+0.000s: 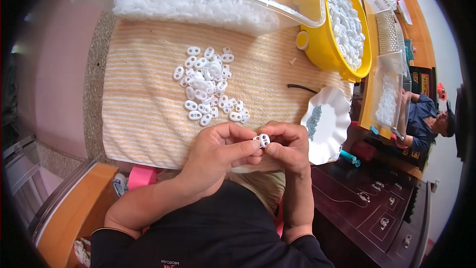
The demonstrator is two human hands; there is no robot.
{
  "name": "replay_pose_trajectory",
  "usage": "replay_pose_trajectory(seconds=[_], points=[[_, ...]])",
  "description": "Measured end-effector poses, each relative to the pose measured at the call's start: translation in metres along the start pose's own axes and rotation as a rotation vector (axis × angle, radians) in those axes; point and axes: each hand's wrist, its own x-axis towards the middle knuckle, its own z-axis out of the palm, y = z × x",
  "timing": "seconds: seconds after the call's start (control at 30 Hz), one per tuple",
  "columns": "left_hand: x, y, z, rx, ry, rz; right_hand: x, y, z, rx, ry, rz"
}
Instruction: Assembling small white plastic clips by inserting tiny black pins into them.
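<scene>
Close to the table's near edge, my left hand [216, 150] and my right hand [287, 145] pinch a small white plastic cord lock [264, 140] between thumbs and fingers. It is oval with two holes, and its lower side is hidden by my fingers. Just beyond my hands lies a loose pile of white cord lock pieces [200, 80] on a striped towel [144, 109]. Some of them are ovals with two holes, others narrower parts. To the right of my right hand, a scalloped white plate [329, 134] carries a heap of tiny grey pieces [314, 120], perhaps springs.
A clear plastic bin [292, 12] full of white parts stands at the far side. Beside it is a yellow bucket [317, 44] of similar parts. A black strip [301, 87] lies near the plate. Another person [422, 119] sits at the right by a clear tray [389, 94].
</scene>
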Motion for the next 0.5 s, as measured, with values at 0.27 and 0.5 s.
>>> replay_pose_trajectory(seconds=[0.27, 0.5], points=[[0.0001, -0.0012, -0.0002, -0.004, 0.008, 0.008, 0.0014, -0.0023, -0.0009, 0.113, -0.070, -0.007], [0.0009, -0.0029, -0.0021, 0.000, 0.013, -0.003, 0.0011, -0.0018, -0.0017, 0.156, -0.088, -0.012]])
